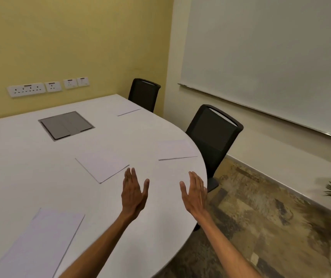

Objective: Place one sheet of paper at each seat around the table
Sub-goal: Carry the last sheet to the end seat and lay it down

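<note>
Altogether four sheets [102,165] [175,149] [127,109] [40,243] on one table [20,167], two chairs [144,94] [213,133], two empty hands [133,194] [194,194].

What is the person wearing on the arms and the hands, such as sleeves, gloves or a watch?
Both are bare. The left hand and the right hand have no gloves, and no watch or bracelet shows at either wrist. The left forearm and the right forearm are uncovered down to the picture's lower edge, so no sleeve is in view.

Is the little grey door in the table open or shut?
Shut. The hatch lies flat in the table, both flaps down, with nothing sticking up.
</note>
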